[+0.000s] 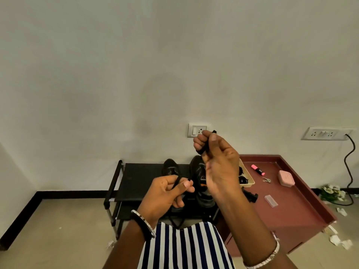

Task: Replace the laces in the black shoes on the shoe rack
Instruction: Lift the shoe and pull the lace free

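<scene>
Holding a black lace before the rack: upper end pinched in raised right hand, tip poking up-right; lower stretch clamped between thumb and forefinger of left hand. Behind, two shoes side by side on rack top, long axes front to back. Mark on pink case too blurred to read.

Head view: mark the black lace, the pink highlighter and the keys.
black lace (206,145), head view, the stretch pinched in the right hand (223,167).
pink highlighter (258,169), head view, middle of the barrel.
keys (266,179), head view, middle of the small bunch.
</scene>
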